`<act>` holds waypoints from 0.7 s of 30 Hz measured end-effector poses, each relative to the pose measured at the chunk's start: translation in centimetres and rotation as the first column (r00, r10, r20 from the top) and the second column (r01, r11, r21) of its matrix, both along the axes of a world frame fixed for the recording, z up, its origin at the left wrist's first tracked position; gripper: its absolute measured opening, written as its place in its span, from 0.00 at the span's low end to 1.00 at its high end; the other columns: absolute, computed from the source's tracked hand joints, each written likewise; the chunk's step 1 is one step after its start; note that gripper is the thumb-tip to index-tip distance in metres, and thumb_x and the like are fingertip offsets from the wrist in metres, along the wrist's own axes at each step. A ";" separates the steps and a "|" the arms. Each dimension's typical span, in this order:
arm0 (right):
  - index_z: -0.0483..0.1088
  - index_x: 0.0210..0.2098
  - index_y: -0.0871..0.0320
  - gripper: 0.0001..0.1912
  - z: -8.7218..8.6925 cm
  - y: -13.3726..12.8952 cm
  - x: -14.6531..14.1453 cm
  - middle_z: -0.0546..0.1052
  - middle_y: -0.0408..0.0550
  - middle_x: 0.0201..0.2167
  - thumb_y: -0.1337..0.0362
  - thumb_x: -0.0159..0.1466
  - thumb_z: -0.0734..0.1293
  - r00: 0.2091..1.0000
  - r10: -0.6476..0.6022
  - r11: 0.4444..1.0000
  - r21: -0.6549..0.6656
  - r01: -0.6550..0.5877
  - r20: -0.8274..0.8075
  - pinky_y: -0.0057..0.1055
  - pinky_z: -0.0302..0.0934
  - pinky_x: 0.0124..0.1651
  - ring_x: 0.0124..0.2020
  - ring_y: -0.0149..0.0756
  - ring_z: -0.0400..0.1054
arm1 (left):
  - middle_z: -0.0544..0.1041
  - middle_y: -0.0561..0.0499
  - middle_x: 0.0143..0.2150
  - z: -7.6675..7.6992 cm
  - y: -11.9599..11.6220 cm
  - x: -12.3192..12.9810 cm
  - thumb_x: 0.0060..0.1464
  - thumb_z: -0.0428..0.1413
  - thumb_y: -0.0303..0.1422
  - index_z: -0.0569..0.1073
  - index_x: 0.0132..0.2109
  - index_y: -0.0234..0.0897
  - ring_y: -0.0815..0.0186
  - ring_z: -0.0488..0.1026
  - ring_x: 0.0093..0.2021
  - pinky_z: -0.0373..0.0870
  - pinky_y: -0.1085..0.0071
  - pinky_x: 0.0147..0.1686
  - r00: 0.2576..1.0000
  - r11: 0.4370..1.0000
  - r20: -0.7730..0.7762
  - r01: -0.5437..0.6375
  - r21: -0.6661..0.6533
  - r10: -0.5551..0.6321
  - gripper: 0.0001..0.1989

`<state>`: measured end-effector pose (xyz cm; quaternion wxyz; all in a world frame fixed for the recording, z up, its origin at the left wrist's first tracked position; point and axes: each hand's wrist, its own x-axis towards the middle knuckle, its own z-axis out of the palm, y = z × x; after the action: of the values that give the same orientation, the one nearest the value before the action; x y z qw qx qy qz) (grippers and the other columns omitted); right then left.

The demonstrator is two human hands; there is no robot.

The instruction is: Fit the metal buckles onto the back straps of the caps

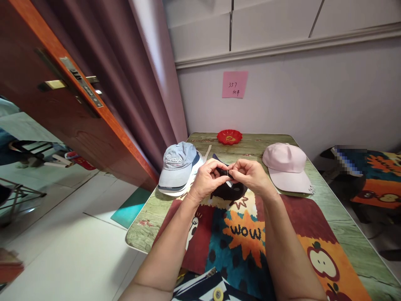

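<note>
Both hands meet over a dark cap at the middle of the table, largely covered by them. My left hand is closed, thumb and fingers pinching a thin dark part of the cap, possibly its strap. Close against it, my right hand pinches the same small part with thumb and forefinger. The exact piece between the fingertips is too small to make out. Left of the hands lies a stack of caps topped by a grey-blue cap. To the right sits a pale pink cap with small rings on its brim.
A red scalloped dish stands at the table's back edge. Under the hands lies a colourful mat on the green wood-grain table. An open door and a curtain are at left. A pink note hangs on the wall.
</note>
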<state>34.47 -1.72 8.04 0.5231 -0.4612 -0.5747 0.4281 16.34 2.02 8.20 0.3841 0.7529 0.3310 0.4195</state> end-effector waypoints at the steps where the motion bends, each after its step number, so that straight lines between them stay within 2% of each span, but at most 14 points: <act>1: 0.68 0.25 0.56 0.13 0.0 0.0 0.1 0.79 0.45 0.28 0.56 0.58 0.72 1.000 0.005 1.000 -0.001 -0.005 0.020 0.27 0.64 0.27 0.24 0.31 0.70 | 0.73 0.52 0.38 0.1 0.0 0.0 0.51 0.66 0.36 0.78 0.39 0.37 0.73 0.66 0.28 0.64 0.76 0.27 1.000 1.000 -0.011 0.010 0.009 -0.009 0.10; 4: 0.69 0.25 0.57 0.15 -0.1 -0.1 0.6 0.77 0.44 0.24 0.54 0.59 0.72 0.998 0.036 0.999 -0.027 -0.034 0.057 0.27 0.64 0.26 0.24 0.32 0.71 | 0.72 0.51 0.38 0.2 0.1 0.0 0.51 0.65 0.36 0.78 0.38 0.37 0.73 0.66 0.28 0.63 0.76 0.26 0.999 0.999 -0.030 0.039 0.026 -0.038 0.09; 8: 0.70 0.27 0.58 0.17 -0.3 -0.2 1.3 0.78 0.47 0.29 0.50 0.60 0.72 0.992 0.124 0.987 -0.107 -0.120 0.030 0.28 0.69 0.31 0.28 0.34 0.73 | 0.73 0.51 0.39 -0.3 0.3 0.0 0.49 0.66 0.34 0.78 0.39 0.37 0.73 0.68 0.29 0.64 0.77 0.27 0.997 0.998 -0.025 0.067 0.007 -0.067 0.10; 12: 0.72 0.31 0.59 0.19 -0.5 -0.1 1.9 0.76 0.46 0.28 0.48 0.60 0.72 0.985 0.169 0.978 -0.129 -0.164 0.029 0.27 0.70 0.32 0.30 0.33 0.73 | 0.72 0.52 0.40 -0.7 0.4 0.0 0.49 0.66 0.33 0.77 0.39 0.36 0.74 0.68 0.29 0.64 0.78 0.26 0.996 0.997 -0.040 0.079 0.007 -0.079 0.10; 18: 0.73 0.32 0.60 0.18 -1.0 0.2 2.2 0.77 0.46 0.28 0.50 0.60 0.72 0.983 0.173 0.976 -0.146 -0.162 0.067 0.26 0.68 0.30 0.26 0.31 0.71 | 0.74 0.52 0.40 0.5 -0.1 0.2 0.50 0.65 0.28 0.77 0.38 0.36 0.78 0.62 0.24 0.63 0.77 0.25 0.986 0.981 -0.147 0.107 0.163 -0.083 0.07; 21: 0.72 0.30 0.59 0.16 -0.8 0.1 1.9 0.75 0.45 0.27 0.52 0.61 0.72 0.987 0.149 0.982 -0.124 -0.141 0.057 0.25 0.66 0.29 0.26 0.30 0.70 | 0.74 0.52 0.40 0.8 -0.5 0.3 0.51 0.62 0.24 0.76 0.37 0.36 0.77 0.64 0.25 0.65 0.77 0.26 0.985 0.966 -0.161 0.101 0.236 -0.064 0.06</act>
<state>36.34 -1.62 7.25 0.4424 -0.4626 -0.5972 0.4834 16.64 1.56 9.00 0.2797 0.8373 0.2735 0.3820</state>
